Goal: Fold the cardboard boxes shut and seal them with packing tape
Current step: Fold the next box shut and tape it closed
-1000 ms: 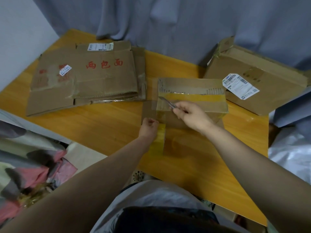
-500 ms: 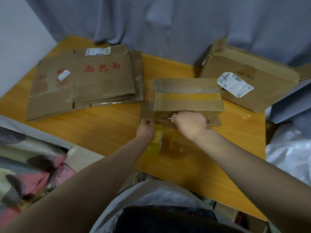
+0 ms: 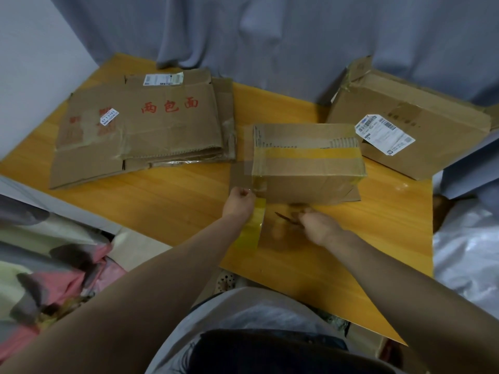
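Head | orange table, taped box | grey curtain | white wall left

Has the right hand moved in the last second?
Yes. The right hand has pulled back toward the person, from over the small taped box to above the table in front of it.

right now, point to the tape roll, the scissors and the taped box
tape roll [image 3: 252, 225], head view, yellow outer band
scissors [image 3: 283, 216], head view, blurred dark blades
taped box [image 3: 305, 186], head view, bare front wall
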A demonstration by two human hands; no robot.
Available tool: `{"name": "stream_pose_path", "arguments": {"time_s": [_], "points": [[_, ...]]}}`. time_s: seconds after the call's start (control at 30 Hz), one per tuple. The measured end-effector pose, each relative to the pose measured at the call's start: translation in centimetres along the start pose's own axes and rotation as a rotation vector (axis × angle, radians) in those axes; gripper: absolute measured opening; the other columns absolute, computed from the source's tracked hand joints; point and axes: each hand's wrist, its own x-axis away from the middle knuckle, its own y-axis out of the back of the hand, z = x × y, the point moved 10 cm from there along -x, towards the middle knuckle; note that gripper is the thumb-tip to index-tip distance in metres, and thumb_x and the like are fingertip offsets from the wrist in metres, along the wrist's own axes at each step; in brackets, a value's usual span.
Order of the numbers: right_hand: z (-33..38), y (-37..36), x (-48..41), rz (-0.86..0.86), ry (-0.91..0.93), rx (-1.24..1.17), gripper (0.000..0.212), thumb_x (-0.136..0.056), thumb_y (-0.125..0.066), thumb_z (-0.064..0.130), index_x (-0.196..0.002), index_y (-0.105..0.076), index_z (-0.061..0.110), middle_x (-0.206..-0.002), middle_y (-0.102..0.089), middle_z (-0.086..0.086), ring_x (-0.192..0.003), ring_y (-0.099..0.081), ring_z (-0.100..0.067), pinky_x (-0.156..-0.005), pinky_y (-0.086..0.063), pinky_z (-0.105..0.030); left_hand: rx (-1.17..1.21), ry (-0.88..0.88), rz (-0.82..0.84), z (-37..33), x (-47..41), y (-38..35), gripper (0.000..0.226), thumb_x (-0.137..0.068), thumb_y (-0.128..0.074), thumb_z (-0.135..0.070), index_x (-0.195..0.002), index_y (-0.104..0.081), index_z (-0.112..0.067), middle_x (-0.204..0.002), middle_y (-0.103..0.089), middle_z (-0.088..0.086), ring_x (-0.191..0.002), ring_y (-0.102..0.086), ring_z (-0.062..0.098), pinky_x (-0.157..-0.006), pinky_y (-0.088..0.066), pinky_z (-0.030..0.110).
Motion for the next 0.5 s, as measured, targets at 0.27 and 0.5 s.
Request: {"name": "stream_pose_path", "arguments": {"time_s": [0.27,0.5], "points": [[9.0,14.6,5.2,-0.765,0.471,-0.070,0.054,-0.091,-0.050,0.032,-0.139,-0.042,0.009,-0.144,-0.042,-0.013,-0.132,-0.041,-0.028,-0.104,-0.037,-0.037,0.000,0.001,0.013,-0.1,-0.2,-0.2,0.023,-0.097,-0.046,-0.021,-0.117,-0.053,-0.011,-0.114,-0.059,0.013,-0.095,-0.055,0.030,-0.075,-0.042,0.032],[9.0,11.6,-1.3,-0.494,0.274,0.330,0.087,-0.094,-0.040,0.051,-0.150,0.010,0.007,-0.159,0.014,-0.010,-0.147,0.010,-0.021,-0.111,0.015,-0.029,-0.073,-0.004,0.002,-0.5,-0.2,0.0,0.026,-0.097,-0.046,-0.025,-0.120,-0.052,-0.013,-0.120,-0.059,0.011,-0.108,-0.055,0.031,-0.088,-0.044,0.036]]}}
